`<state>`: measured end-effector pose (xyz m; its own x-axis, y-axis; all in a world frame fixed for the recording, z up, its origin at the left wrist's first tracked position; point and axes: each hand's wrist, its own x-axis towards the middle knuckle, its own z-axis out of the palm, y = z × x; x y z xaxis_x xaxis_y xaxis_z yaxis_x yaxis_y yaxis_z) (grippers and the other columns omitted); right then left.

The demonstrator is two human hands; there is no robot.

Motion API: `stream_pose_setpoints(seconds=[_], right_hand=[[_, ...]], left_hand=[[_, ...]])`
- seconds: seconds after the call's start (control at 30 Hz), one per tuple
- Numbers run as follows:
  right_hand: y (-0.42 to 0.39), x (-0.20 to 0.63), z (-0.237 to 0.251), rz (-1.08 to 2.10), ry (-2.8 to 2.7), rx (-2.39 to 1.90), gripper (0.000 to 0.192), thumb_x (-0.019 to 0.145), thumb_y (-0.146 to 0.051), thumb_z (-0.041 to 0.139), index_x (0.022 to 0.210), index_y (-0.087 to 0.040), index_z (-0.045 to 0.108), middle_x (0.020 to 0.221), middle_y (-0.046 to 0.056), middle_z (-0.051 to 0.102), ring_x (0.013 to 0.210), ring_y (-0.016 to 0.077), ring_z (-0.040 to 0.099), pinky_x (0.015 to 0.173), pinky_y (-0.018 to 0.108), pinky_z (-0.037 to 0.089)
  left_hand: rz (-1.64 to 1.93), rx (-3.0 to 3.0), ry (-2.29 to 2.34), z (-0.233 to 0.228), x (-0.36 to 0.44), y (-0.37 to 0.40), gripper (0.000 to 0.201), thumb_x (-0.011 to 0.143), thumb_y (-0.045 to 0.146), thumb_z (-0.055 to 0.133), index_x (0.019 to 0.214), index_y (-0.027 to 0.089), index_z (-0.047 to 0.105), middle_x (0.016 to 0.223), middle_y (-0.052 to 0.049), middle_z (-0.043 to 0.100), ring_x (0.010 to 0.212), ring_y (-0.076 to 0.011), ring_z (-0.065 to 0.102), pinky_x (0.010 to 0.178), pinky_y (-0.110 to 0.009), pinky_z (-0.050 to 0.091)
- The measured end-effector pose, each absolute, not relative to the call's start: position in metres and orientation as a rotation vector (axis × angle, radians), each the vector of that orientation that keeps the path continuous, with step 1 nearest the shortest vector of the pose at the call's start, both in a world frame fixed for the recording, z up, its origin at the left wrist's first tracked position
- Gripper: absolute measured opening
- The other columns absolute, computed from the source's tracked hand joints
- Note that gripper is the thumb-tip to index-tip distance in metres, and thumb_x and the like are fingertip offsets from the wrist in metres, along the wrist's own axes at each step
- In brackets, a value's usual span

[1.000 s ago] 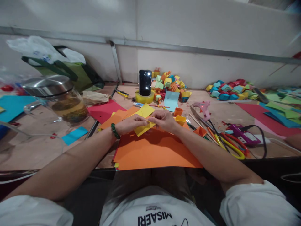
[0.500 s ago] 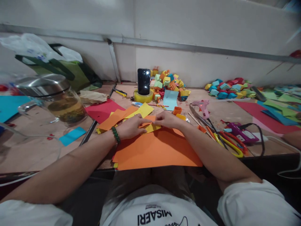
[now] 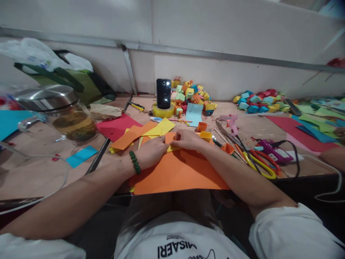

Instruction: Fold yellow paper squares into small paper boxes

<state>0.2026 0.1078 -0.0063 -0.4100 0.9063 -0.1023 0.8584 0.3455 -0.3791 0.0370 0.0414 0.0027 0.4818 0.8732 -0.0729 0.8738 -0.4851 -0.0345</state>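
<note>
Both hands press flat on a small yellow paper piece (image 3: pixel 172 147) that lies on a large orange sheet (image 3: pixel 178 172) at the near edge of the table (image 3: pixel 40 172). The left hand (image 3: pixel 151 153), with a green bead bracelet (image 3: pixel 134 162) at the wrist, lies palm down with fingers closed together over the piece's left part; the right hand (image 3: pixel 188 139) has its fingers curled down, tips pinning the piece's right part, so only a thin strip of yellow shows between the 2 hands. Just behind them lie loose orange and yellow sheets (image 3: pixel 151 130) and a red sheet (image 3: pixel 115 126). 2 small folded boxes, orange (image 3: pixel 202 126) and yellow (image 3: pixel 206 135), sit just right of the right hand. Farther right are a pink glue gun (image 3: pixel 230 121), yellow and red scissors (image 3: pixel 260 163) and a purple tool (image 3: pixel 275 153) with a black cord. At the back a phone (image 3: pixel 163 93) stands upright in a yellow tape roll (image 3: pixel 163 111), beside a heap of folded paper cubes (image 3: pixel 192 95); a 2nd heap (image 3: pixel 258 102) lies farther right. On the left stands a glass jar (image 3: pixel 67 115) with a steel lid, a green bag (image 3: pixel 78 82) behind it.
</note>
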Motion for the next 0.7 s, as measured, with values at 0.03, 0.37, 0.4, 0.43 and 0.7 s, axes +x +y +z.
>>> stream_pose_setpoints(seconds=[0.03,0.37,0.4,0.43,0.7], right_hand=[[0.108,0.202,-0.007,0.574,-2.467,-1.632,0.023,0.075,-0.042,0.065,0.079,-0.02,0.057,0.083,0.003,0.068,0.078,0.019,0.061,0.055,0.026,0.034],[0.119,0.21,-0.005,0.638,-2.533,-1.608,0.016,0.074,-0.018,0.064,0.087,-0.019,0.055,0.091,0.004,0.067,0.08,0.0162,0.059,0.058,0.023,0.037],[0.118,0.21,-0.003,0.649,-2.542,-1.61,0.016,0.074,-0.015,0.063,0.087,-0.019,0.056,0.091,0.004,0.067,0.08,0.016,0.06,0.059,0.022,0.037],[0.116,0.21,-0.001,0.663,-2.551,-1.606,0.015,0.074,-0.015,0.063,0.087,-0.019,0.056,0.091,0.004,0.067,0.08,0.0159,0.06,0.059,0.022,0.037],[0.111,0.201,-0.006,0.515,-2.521,-1.659,0.04,0.075,-0.053,0.067,0.095,-0.02,0.056,0.091,0.007,0.068,0.083,0.0227,0.061,0.059,0.027,0.036]], left_hand=[[-0.137,2.687,1.599,0.004,0.038,0.041,0.028,0.092,0.019,0.041,0.088,0.013,0.068,0.093,-0.012,0.062,0.076,-0.018,0.06,0.062,-0.027,0.042],[-0.099,2.671,1.589,0.005,0.034,0.04,0.027,0.092,0.025,0.046,0.088,0.014,0.07,0.09,-0.011,0.061,0.076,-0.02,0.061,0.066,-0.029,0.044],[-0.103,2.676,1.602,0.004,0.035,0.039,0.027,0.092,0.025,0.046,0.088,0.014,0.07,0.091,-0.011,0.062,0.076,-0.0204,0.062,0.066,-0.03,0.044],[-0.118,2.687,1.612,0.003,0.036,0.038,0.026,0.092,0.024,0.046,0.089,0.013,0.07,0.091,-0.012,0.062,0.077,-0.0207,0.062,0.065,-0.03,0.044],[-0.273,2.772,1.642,0.01,0.047,0.029,0.029,0.086,0.004,0.041,0.089,0.009,0.07,0.088,-0.015,0.064,0.081,-0.0208,0.064,0.066,-0.029,0.048]])
